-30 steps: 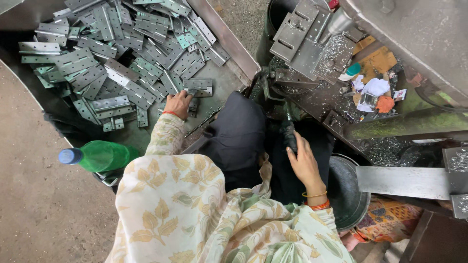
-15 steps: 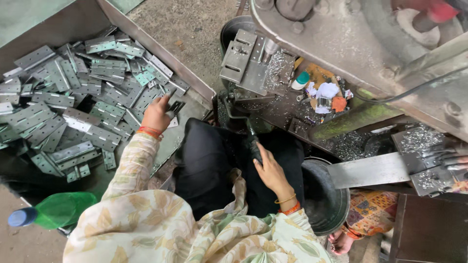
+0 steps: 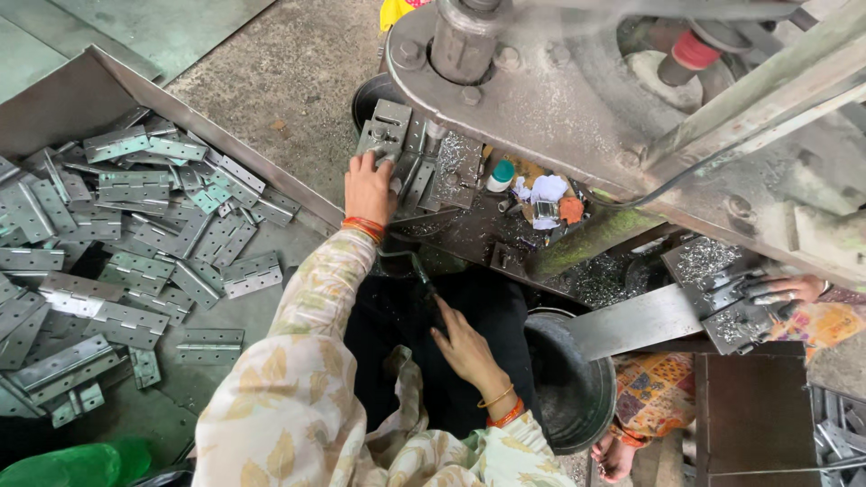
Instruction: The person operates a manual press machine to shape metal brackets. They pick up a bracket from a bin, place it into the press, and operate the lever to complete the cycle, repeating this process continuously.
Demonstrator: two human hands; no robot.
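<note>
soft, even daylight, faint shadows, dull sheen on the metal, sharp centre, slight blur toward the upper edge.

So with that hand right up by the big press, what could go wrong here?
The left hand rests on a grey metal hinge plate right under the heavy steel press ram; fingers could be crushed if it drops. Shiny metal shavings lie around the plate and could cut bare skin. The right hand seems to grip a dark lever, so a slip might be risky.

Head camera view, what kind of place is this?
Most likely a small metalworking shop making hinges. A heavy press machine stands ahead, a steel bin holds piled hinges, and the left hand rests at the press bed amid metal shavings.
</note>
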